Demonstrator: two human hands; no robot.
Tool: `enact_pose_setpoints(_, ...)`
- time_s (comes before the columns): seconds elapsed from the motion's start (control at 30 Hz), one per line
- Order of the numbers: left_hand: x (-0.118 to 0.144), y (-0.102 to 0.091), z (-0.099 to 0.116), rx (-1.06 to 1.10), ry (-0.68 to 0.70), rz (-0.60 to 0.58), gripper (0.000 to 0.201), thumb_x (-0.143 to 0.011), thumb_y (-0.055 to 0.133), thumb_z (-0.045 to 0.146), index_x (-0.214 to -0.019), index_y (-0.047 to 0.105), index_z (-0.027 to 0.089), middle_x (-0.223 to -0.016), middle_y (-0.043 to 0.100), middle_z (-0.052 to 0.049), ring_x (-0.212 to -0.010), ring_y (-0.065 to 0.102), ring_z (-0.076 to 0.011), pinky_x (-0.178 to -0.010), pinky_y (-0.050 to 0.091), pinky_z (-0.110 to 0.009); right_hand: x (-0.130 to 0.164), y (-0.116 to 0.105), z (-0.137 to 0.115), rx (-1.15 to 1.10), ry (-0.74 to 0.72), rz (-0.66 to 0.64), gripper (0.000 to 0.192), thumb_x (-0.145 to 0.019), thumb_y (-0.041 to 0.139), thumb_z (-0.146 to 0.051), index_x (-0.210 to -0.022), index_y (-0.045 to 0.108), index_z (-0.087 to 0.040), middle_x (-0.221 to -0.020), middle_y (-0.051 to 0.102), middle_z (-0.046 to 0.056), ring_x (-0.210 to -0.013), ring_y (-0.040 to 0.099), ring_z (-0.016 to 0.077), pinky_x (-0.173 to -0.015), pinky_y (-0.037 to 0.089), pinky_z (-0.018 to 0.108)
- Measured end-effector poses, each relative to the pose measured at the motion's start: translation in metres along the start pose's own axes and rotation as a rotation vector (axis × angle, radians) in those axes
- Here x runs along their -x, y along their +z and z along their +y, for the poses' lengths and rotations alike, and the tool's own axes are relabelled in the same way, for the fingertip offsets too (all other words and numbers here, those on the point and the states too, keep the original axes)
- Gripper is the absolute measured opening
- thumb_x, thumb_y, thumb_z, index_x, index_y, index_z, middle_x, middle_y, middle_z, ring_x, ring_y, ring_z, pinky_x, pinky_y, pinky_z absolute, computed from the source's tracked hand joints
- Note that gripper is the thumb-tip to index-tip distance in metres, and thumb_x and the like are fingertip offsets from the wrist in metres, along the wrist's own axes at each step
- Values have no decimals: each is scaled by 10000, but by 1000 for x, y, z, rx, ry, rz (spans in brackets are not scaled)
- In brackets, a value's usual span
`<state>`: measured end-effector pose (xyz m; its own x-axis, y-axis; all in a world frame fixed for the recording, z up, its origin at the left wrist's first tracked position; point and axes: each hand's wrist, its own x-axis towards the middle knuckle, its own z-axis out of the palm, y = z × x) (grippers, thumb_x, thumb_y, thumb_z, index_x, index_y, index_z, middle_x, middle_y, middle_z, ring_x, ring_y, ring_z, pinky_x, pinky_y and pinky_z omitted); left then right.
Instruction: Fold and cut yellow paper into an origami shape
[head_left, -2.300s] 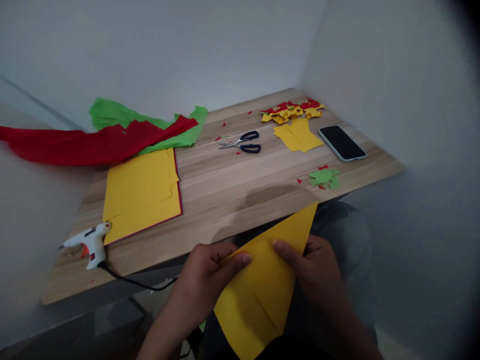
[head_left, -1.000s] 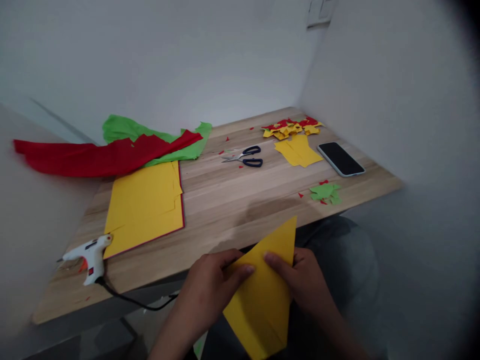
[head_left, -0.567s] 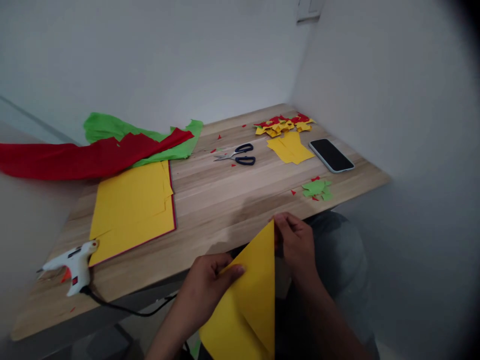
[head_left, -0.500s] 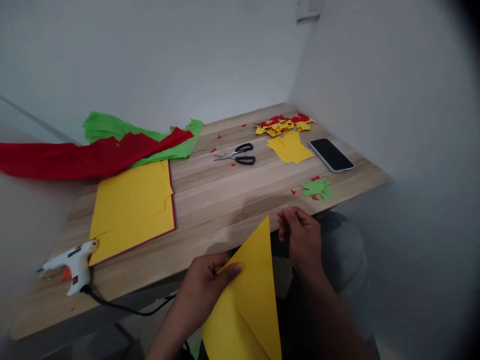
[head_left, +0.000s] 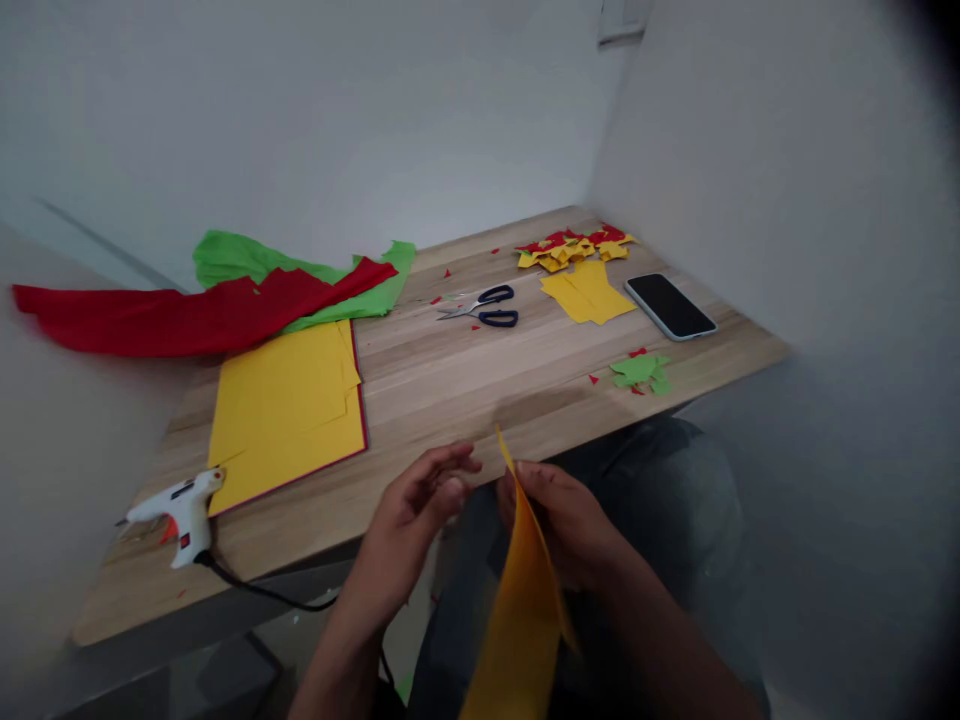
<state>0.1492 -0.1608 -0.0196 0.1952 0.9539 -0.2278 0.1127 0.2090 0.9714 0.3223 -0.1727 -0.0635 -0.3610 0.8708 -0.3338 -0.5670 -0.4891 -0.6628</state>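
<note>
Gripping a yellow paper sheet (head_left: pixel 525 590), the right hand (head_left: pixel 562 520) holds it nearly edge-on to the camera, fingers closed on its right face, top corner poking up at 12 o'clock of the hand. Left hand (head_left: pixel 420 500) sits just beside the sheet at 9 o'clock, fingers loosely curled and spread, not clearly touching the paper. Sheet hangs down over the lap, just short of the near edge of the wooden table (head_left: pixel 450 390).

Bare tabletop lies at 12 o'clock of the hands, open out to the scissors (head_left: pixel 484 304). Stack of yellow sheets (head_left: pixel 289 400) at 10 o'clock, a red edge showing beneath. Glue gun (head_left: pixel 176 500) at 9 o'clock near the table's left corner, its cord dropping over the edge. Red paper (head_left: pixel 187 310) and green paper (head_left: pixel 300 265) overlap beyond the stack, against the wall. At 1 o'clock: green scraps (head_left: pixel 641 370), a phone (head_left: pixel 670 305) face up, cut yellow pieces (head_left: pixel 589 293), and a scrap pile (head_left: pixel 574 248) in the far corner. Walls close off the far and right sides.
</note>
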Motion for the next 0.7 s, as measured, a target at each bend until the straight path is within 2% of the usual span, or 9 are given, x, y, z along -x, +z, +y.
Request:
enact_pose_setpoints(0.07, -7, 11, 3, 44, 17, -32, 352, -781, 733, 361, -1102, 722, 217, -1047, 738, -61, -927, 662, -182, -817, 503, -271, 0, 8, 7, -136, 141, -177, 428, -756, 709, -567, -623, 522, -207, -504, 434, -67, -429, 369, 89, -431, 331, 202)
enact_pose_setpoints(0.13, -10, 24, 4, 88, -18, -20, 204, -773, 736, 367, -866, 733, 186, -806, 725, -34, -734, 657, -147, -700, 509, -245, 5, 14, 11, -213, 217, -274, 419, -733, 718, -561, -604, 525, -213, -470, 426, -68, -395, 377, 93, -392, 322, 200)
enact_pose_setpoints(0.23, -6, 34, 6, 150, -72, 53, 261, -776, 726, 389, -663, 606, 187, -508, 565, 43, -430, 507, -89, -466, 416, -216, 16, 14, 11, -152, 193, -200, 340, -757, 697, -537, -686, 670, -206, -542, 572, -22, -452, 490, 110, -454, 411, 210)
enact_pose_setpoints(0.3, -1, 35, 9, 167, -56, 101, 271, -758, 736, 367, -640, 566, 191, -497, 539, 57, -405, 472, -78, -437, 385, -212, 23, 8, 6, -36, 125, -123, 339, -794, 668, -553, -785, 742, -222, -659, 678, 17, -524, 569, 140, -542, 483, 250)
enact_pose_setpoints(0.37, 1, 33, 11, 148, -10, 162, 265, -733, 751, 323, -613, 557, 187, -536, 556, 47, -467, 499, -77, -476, 403, -205, 28, -1, 1, 22, 61, -122, 442, -807, 623, -635, -895, 760, -224, -771, 734, 60, -579, 625, 184, -610, 531, 313)
enact_pose_setpoints(0.5, 0, 28, 10, 126, 27, 267, 256, -742, 741, 297, -607, 557, 183, -524, 542, 51, -505, 500, -72, -504, 408, -190, 40, -19, -9, -34, 14, -127, 705, -774, 523, -794, -1092, 734, -201, -1035, 746, 140, -804, 713, 257, -778, 551, 411)
enact_pose_setpoints(0.6, -2, 26, 6, 223, 33, 335, 259, -761, 744, 294, -652, 532, 193, -530, 539, 76, -446, 488, -53, -469, 401, -177, 55, -27, -15, -95, -6, -51, 815, -686, 535, -872, -1162, 728, -241, -1220, 698, 155, -1023, 705, 291, -876, 513, 419)
enact_pose_setpoints(0.63, -3, 26, 5, 265, 38, 349, 261, -761, 752, 292, -670, 527, 196, -532, 536, 86, -423, 482, -47, -453, 397, -174, 61, -29, -16, -89, -22, -15, 872, -649, 514, -912, -1190, 719, -259, -1257, 682, 155, -1089, 685, 303, -897, 501, 422)
enact_pose_setpoints(0.7, -4, 25, 3, 328, 49, 360, 263, -752, 770, 291, -700, 528, 201, -530, 536, 98, -390, 480, -43, -427, 394, -169, 68, -34, -19, 68, -86, 57, 989, -576, 454, -982, -1242, 688, -290, -1233, 691, 153, -1116, 674, 316, -881, 511, 427)
